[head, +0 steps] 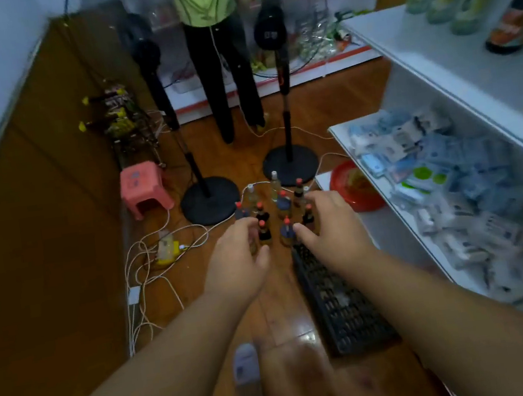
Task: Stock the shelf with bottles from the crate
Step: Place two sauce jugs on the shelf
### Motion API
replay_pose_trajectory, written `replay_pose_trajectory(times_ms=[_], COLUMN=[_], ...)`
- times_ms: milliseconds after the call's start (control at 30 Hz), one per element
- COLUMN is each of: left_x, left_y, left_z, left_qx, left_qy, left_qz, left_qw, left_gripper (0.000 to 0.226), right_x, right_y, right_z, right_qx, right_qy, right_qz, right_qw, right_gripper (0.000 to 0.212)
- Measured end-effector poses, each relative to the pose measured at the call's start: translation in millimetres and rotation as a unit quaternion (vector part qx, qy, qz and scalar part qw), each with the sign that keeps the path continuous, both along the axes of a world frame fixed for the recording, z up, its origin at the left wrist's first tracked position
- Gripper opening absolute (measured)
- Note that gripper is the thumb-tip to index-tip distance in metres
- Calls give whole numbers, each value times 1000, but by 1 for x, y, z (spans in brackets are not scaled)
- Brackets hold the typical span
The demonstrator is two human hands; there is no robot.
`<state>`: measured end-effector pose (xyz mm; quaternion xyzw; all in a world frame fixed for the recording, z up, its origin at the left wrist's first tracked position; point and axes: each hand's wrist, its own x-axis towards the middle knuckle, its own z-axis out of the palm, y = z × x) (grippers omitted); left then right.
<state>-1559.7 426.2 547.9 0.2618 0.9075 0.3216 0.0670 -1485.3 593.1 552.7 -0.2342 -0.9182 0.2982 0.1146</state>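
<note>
Nearest the lens: bare knee, blurred, and a white slipper (pixel 244 363) on the brown wooden floor (pixel 64 273). Both forearms stretch forward and down.

Black perforated plastic crate (pixel 340 303) lies on the floor just right of centre, alongside the lowest board of the white shelf unit (pixel 434 52). Its contents cannot be made out.

Cluster of small red-capped bottles (pixel 285 228), some dark and some clear, stands on the floor just beyond the crate's far end. All upright: long axes vertical, caps up.

Left hand (pixel 238 260): fingers loosely curved, reaching at the cluster's left edge; contact with a bottle cannot be told, nothing plainly held. Right hand (pixel 330 225): fingers spread and relaxed, over the cluster's right side, holding nothing visible.

Judgement: pick-up step, reach phase; no bottle lifted. Next move calls for closing each hand round one bottle body below the cap, lifting straight up to spare its close neighbours, then carrying it rightward to a shelf board, kept upright.
</note>
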Motion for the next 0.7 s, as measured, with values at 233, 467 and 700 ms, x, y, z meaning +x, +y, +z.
replay_pose_trajectory(times_ms=[233,467,700], left_x=[-148,-246,-327], left_y=[-48,-24,23], left_z=[-24,-47,-130], left_qx=[-39,-61,-89], left_qy=[-41,-115,-195], left_qz=[-12,-23,-10], left_qw=[998,991,977], left_gripper=[46,44,36], right_x=[-145,-218,-326], right_y=[-37,-22,15], right_z=[-30,-54,-146], right_qx=[-44,-67,-135], right_qy=[-22,-60,-132], right_qz=[7,-30,-40], right_qw=[999,995,981], right_gripper=[53,54,48])
